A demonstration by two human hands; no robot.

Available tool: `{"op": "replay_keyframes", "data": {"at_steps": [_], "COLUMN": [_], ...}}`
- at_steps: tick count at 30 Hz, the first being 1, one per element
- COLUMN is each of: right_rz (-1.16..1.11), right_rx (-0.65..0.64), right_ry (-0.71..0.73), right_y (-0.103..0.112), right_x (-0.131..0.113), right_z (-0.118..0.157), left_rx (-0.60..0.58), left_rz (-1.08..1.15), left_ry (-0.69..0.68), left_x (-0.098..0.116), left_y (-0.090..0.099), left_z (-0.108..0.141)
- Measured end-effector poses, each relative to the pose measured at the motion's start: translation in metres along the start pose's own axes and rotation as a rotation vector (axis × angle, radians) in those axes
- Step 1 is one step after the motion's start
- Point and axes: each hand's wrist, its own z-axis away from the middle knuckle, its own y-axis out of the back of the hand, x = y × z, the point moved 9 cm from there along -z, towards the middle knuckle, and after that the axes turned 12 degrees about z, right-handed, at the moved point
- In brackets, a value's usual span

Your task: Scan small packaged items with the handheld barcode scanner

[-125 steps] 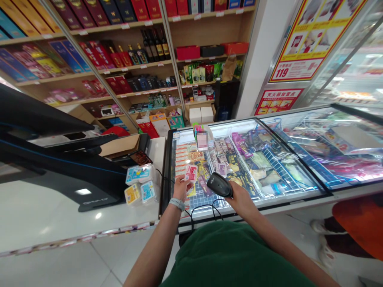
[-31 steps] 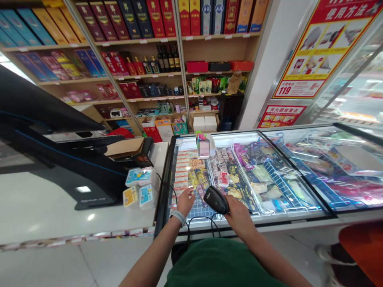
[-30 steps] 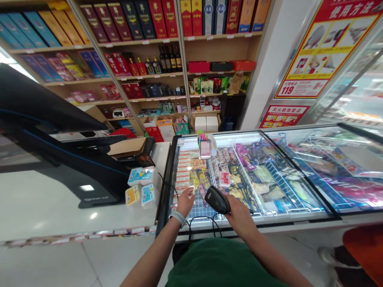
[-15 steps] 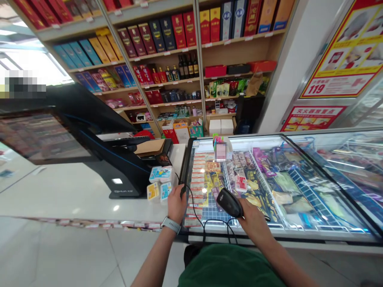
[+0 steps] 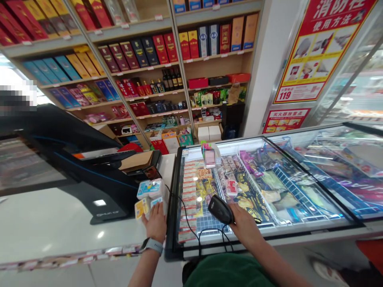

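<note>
A black plastic handheld barcode scanner (image 5: 220, 209) is being held by the right hand (image 5: 245, 224) above the near left part of a long chest freezer with a black-framed glass top (image 5: 172, 233). Its long axis is running diagonally: the broad, rounded head is being pointed toward the far left, and the narrower handle is being gripped at the near right, with the fingers curled around it. A thin black cable (image 5: 199, 245) is being looped over the glass just nearer than the scanner.

On the left, the left hand (image 5: 156, 224), its wrist being circled by a watch with a pale grey band (image 5: 154, 245), is being extended toward the far side, palm down, over the right edge of a glossy white counter (image 5: 68, 227). Its fingers are being kept moderately spread, with the thumb apart. A small clear plastic tub with a blue label (image 5: 155, 201) is being partly covered by the fingertips; whether any grip is being applied cannot be told. Just left of it, a clear tub with a yellow label (image 5: 141, 207) is being neared by the thumb. A clear tub with a red label (image 5: 231, 187) is being supported flat on the glass, farther than the scanner and slightly right.
</note>
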Motion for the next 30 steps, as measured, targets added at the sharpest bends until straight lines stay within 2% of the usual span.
{"op": "replay_keyframes", "data": {"at_steps": [17,23,27,30], "right_rz": [-0.042,-0.044,-0.044,-0.051], "right_rx": [0.013,0.007,0.008,0.011], "right_ry": [0.009,0.011,0.017,0.019], "right_y": [0.008,0.008,0.006,0.005], "right_x": [0.0,0.0,-0.001,0.0], "right_z": [-0.004,-0.005,-0.007,-0.008], "left_rx": [0.032,0.014,0.08,0.131], "left_rz": [0.069,0.145,0.208,0.387], "left_ry": [-0.076,-0.107,-0.078,-0.08], "left_x": [0.0,0.007,0.007,0.009], "left_y": [0.012,0.039,0.063,0.075], "left_z": [0.005,0.005,0.002,0.001]}}
